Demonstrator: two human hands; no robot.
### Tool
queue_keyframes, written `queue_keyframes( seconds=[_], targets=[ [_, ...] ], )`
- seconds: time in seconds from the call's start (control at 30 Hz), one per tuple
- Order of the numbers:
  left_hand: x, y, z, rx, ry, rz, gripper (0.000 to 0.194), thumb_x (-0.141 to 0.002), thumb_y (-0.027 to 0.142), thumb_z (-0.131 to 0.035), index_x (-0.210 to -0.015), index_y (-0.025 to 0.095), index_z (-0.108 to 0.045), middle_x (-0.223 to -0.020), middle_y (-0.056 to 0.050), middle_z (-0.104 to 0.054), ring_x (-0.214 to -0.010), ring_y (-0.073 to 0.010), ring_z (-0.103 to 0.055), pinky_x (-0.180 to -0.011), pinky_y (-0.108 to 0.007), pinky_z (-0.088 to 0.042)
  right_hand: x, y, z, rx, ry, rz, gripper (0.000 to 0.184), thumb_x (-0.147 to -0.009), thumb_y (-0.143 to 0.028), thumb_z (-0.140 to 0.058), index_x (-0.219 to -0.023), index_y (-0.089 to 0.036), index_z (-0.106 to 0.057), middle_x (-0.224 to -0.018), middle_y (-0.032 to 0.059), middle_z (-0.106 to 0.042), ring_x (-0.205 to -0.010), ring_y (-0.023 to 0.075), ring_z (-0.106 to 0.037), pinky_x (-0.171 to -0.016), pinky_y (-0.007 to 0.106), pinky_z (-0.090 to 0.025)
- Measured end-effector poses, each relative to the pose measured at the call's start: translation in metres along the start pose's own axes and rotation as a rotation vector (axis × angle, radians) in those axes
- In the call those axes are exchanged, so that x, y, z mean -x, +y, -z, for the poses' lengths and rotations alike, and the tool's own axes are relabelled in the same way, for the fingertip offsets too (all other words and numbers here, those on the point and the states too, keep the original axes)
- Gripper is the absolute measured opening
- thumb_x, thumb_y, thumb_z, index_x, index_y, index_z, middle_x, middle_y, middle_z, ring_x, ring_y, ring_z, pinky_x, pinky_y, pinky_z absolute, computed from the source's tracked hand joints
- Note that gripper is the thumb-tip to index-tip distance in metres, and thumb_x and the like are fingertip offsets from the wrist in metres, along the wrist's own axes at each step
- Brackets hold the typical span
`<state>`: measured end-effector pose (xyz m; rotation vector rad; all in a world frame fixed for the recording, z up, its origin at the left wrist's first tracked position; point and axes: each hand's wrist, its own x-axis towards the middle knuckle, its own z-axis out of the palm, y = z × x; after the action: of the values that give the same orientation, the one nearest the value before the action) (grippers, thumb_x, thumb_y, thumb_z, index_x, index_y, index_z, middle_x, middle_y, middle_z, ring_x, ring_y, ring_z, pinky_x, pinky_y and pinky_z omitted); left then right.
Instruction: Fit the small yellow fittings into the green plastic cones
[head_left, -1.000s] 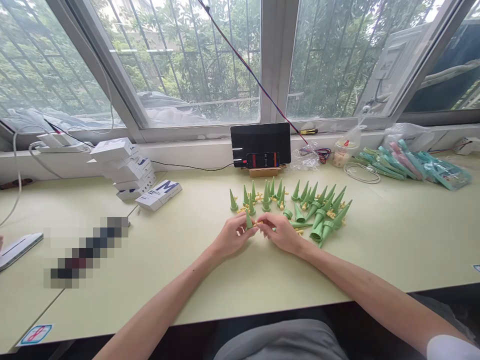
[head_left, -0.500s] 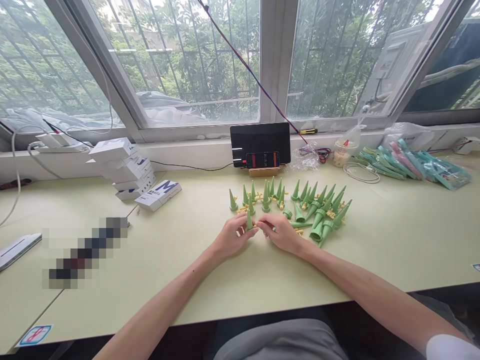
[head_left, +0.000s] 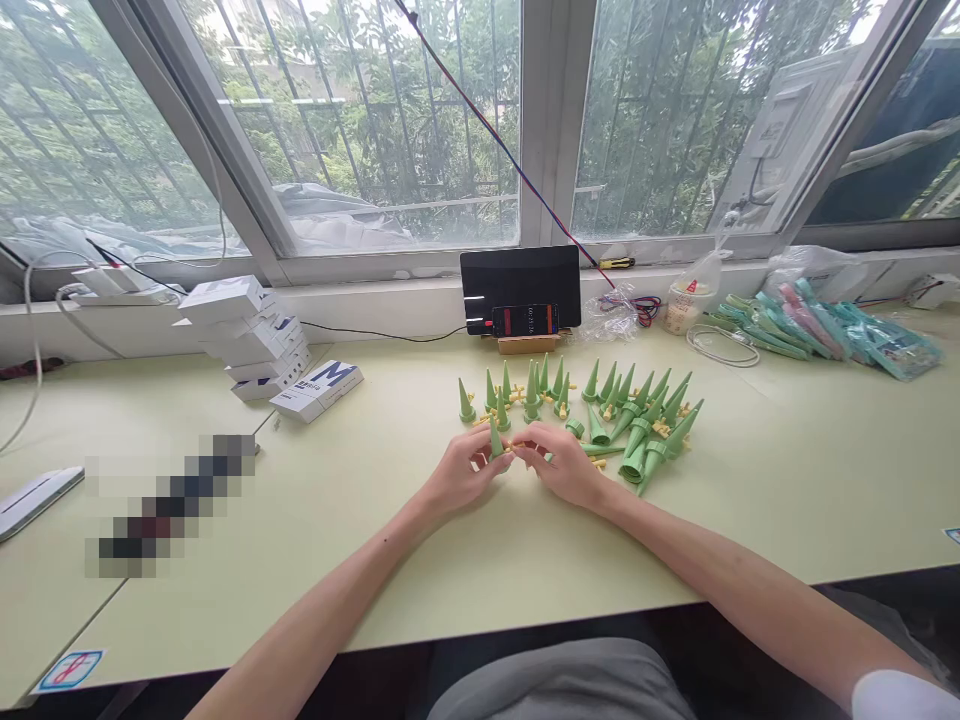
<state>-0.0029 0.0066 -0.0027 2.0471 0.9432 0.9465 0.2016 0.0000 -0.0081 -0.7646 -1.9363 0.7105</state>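
My left hand [head_left: 463, 474] is closed around the base of a green watering spike [head_left: 495, 437], its tip pointing up and leaning slightly left. A small yellow valve [head_left: 513, 448] sticks out from the spike's lower side. My right hand [head_left: 559, 463] pinches that valve between thumb and fingers, which partly cover it. Beyond my hands several green spikes stand upright with yellow valves among them. To the right, more lie tilted in a pile [head_left: 643, 440]. A loose green cap [head_left: 574, 427] sits beside my right hand.
A tablet [head_left: 521, 280] with a phone [head_left: 526, 320] before it stands by the window. White boxes [head_left: 244, 330] are stacked at the left, one [head_left: 316, 390] lying apart. Packets [head_left: 832, 325], a bagged cup [head_left: 688, 300] and a white cable [head_left: 721, 347] lie back right.
The held spike has shifted slightly left and tilted a little. My right fingers have moved left, closer to it, on the yellow valve. The other spikes have stayed in place.
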Motion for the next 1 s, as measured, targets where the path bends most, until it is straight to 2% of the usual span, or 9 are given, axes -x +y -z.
queue_keyframes(
  seconds=[0.2,0.57,0.83,1.0],
  targets=[
    [-0.0003,-0.0007,0.0000,0.002,0.001,-0.002,0.017,-0.094,0.033,-0.059,-0.092,0.018,-0.067,-0.091,-0.004,-0.062,-0.072,-0.0116,-0.057,-0.059,-0.023,-0.051,-0.0004,0.0010,-0.0007,-0.014,-0.005,-0.005,0.022,-0.102,-0.032,-0.050,-0.095,-0.019,-0.066,-0.084,0.0042,-0.063,-0.073,0.0150,-0.057,-0.064,0.026,-0.048],
    [0.0006,-0.0006,-0.0001,-0.027,-0.010,0.000,0.016,-0.093,0.031,-0.060,-0.086,0.017,-0.064,-0.087,-0.003,-0.060,-0.072,-0.0119,-0.056,-0.060,-0.023,-0.050,-0.0007,0.0037,-0.0013,0.048,0.005,-0.009,0.031,-0.102,-0.035,-0.050,-0.080,-0.018,-0.063,-0.068,0.0009,-0.059,-0.061,0.0131,-0.051,-0.062,0.027,-0.043],
    [-0.0008,-0.0019,-0.0008,-0.013,0.008,-0.005,0.017,-0.093,0.032,-0.060,-0.091,0.018,-0.067,-0.086,-0.003,-0.060,-0.070,-0.0111,-0.055,-0.058,-0.023,-0.050,0.0006,0.0045,-0.0018,0.008,-0.005,-0.001,0.016,-0.099,-0.029,-0.054,-0.102,-0.018,-0.065,-0.084,0.0044,-0.066,-0.071,0.0150,-0.060,-0.063,0.026,-0.049],
    [-0.0007,-0.0031,-0.0011,-0.003,0.011,0.011,0.018,-0.092,0.035,-0.062,-0.091,0.018,-0.067,-0.088,-0.004,-0.062,-0.071,-0.0117,-0.057,-0.059,-0.023,-0.051,0.0014,0.0049,-0.0014,-0.010,-0.019,-0.003,0.016,-0.099,-0.031,-0.053,-0.103,-0.019,-0.064,-0.085,0.0047,-0.066,-0.070,0.0153,-0.059,-0.063,0.027,-0.051]
  ],
)
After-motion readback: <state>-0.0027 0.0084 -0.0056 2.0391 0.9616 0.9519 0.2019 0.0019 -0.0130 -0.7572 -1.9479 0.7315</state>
